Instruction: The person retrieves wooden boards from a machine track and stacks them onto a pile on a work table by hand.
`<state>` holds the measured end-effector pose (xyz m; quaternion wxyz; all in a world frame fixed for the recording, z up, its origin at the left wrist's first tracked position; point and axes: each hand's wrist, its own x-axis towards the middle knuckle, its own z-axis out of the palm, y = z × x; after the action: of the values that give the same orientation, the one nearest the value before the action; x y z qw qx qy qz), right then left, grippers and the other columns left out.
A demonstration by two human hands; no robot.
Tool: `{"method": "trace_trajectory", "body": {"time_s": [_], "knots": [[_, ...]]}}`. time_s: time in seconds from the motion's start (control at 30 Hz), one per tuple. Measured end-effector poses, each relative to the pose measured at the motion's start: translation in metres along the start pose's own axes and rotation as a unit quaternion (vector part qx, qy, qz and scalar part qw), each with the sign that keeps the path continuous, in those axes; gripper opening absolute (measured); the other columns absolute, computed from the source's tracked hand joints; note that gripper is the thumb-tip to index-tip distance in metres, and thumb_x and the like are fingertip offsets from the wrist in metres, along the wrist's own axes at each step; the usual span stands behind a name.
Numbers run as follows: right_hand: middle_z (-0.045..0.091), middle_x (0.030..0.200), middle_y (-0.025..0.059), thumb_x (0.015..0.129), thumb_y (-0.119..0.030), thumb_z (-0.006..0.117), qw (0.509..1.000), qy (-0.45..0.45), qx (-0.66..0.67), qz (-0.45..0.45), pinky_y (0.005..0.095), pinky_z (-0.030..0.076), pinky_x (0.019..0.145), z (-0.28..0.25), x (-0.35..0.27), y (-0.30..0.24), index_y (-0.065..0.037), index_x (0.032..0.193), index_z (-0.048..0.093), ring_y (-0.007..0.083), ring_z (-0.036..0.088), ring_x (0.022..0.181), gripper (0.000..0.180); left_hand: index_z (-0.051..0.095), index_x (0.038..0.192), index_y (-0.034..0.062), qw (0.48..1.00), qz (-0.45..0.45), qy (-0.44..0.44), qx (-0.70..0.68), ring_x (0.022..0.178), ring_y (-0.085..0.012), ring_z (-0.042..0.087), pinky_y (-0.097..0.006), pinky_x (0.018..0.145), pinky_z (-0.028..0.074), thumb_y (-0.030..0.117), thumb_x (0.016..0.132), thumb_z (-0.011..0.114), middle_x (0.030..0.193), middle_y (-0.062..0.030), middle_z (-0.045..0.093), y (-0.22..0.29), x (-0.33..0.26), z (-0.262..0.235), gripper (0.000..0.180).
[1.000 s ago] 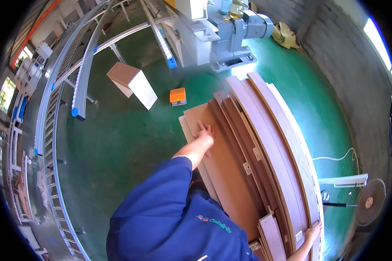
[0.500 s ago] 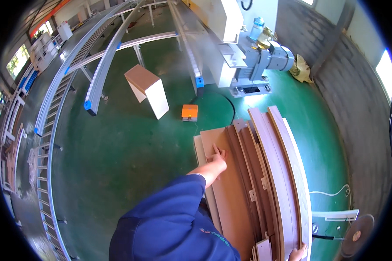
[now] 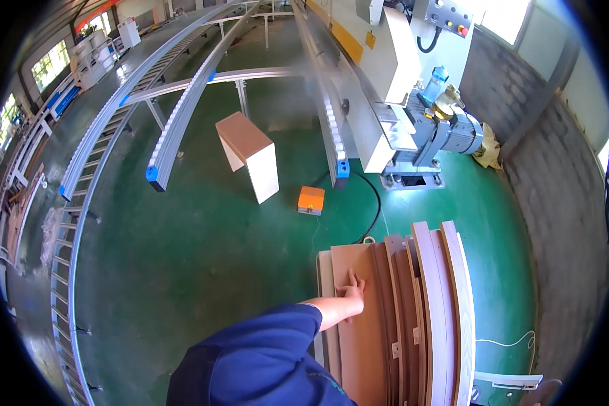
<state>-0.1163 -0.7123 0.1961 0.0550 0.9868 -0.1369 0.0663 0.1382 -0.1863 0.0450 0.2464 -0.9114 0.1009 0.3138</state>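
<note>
My left hand (image 3: pixel 351 300) rests against the face of a tan board (image 3: pixel 358 352), its fingers stretched out and partly spread. This board is at the left of a row of long boards packed side by side, with two pale boards (image 3: pixel 324 284) just beyond it on the left. Darker brown boards (image 3: pixel 390 284) fill the middle of the row, some carrying small pale labels. On the right side are light wood-grain boards (image 3: pixel 457 284). The near ends of the row run out of the picture, and my right hand is out of view.
Ahead, an orange foot pedal (image 3: pixel 310 200) lies on the green floor, near a black cable. A bent brown-and-white panel (image 3: pixel 247 145) stands beyond. Roller conveyor rails (image 3: pixel 196 108) stretch away at left; a machine with a grey motor (image 3: pixel 446 128) is ahead right, beside a wall.
The view has shifted, so the boards sit lower in the picture. My left hand stays on the tan board. My right hand, earlier at the right boards' near end, has left the view.
</note>
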Motion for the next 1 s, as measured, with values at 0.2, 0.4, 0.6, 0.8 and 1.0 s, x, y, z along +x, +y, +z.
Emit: {"method": "trace_trajectory", "body": {"time_s": [0.2, 0.4, 0.6, 0.8, 1.0], "knots": [[0.060, 0.096, 0.0274, 0.078, -0.027, 0.066, 0.992, 0.125, -0.005, 0.024, 0.0530, 0.046, 0.087, 0.012, -0.003, -0.033, 0.005, 0.102, 0.060, 0.0437, 0.058, 0.093, 0.040, -0.006, 0.150, 0.0023, 0.999, -0.001, -0.032, -0.030, 0.131, -0.0573, 0.027, -0.046, 0.071, 0.059, 0.079, 0.051, 0.072, 0.147, -0.0277, 0.025, -0.045, -0.068, -0.041, 0.147], [0.061, 0.096, 0.0280, 0.077, -0.028, 0.067, 0.995, 0.077, 0.004, 0.061, 0.0532, 0.045, 0.089, -0.016, -0.010, -0.113, 0.006, 0.103, 0.060, 0.0442, 0.058, 0.094, 0.043, -0.004, 0.152, 0.0052, 0.998, 0.032, 0.011, -0.057, 0.132, -0.0568, 0.027, -0.044, 0.069, 0.058, 0.082, 0.055, 0.066, 0.151, -0.0270, 0.021, -0.050, -0.080, -0.025, 0.142], [0.054, 0.123, 0.0252, 0.067, 0.005, 0.057, 0.990, 0.025, 0.118, 0.079, 0.0468, 0.036, 0.104, 0.039, 0.005, -0.095, 0.006, 0.122, 0.053, 0.0406, 0.048, 0.118, 0.055, 0.013, 0.153, 0.0118, 0.997, 0.047, 0.022, -0.062, 0.132, -0.0579, 0.024, -0.048, 0.074, 0.054, 0.086, 0.056, 0.059, 0.151, -0.0266, 0.023, -0.054, -0.076, -0.020, 0.131], [0.050, 0.136, 0.0187, 0.084, -0.013, 0.064, 0.978, 0.157, 0.113, 0.078, 0.0434, 0.029, 0.111, -0.018, 0.045, -0.146, -0.003, 0.134, 0.049, 0.0348, 0.041, 0.131, 0.054, 0.014, 0.153, 0.0142, 0.998, 0.031, 0.025, -0.042, 0.136, -0.0538, 0.022, -0.045, 0.081, 0.052, 0.089, 0.056, 0.057, 0.151, -0.0260, 0.023, -0.054, -0.060, -0.026, 0.130], [0.048, 0.138, 0.0192, 0.088, -0.031, 0.063, 0.979, 0.047, 0.099, 0.172, 0.0427, 0.030, 0.110, -0.020, 0.096, -0.117, -0.004, 0.135, 0.047, 0.0358, 0.041, 0.130, 0.057, 0.007, 0.154, 0.0121, 0.996, 0.044, 0.048, -0.058, 0.137, -0.0532, 0.021, -0.041, 0.075, 0.055, 0.087, 0.056, 0.060, 0.150, -0.0277, 0.023, -0.046, -0.067, -0.026, 0.134]]}}
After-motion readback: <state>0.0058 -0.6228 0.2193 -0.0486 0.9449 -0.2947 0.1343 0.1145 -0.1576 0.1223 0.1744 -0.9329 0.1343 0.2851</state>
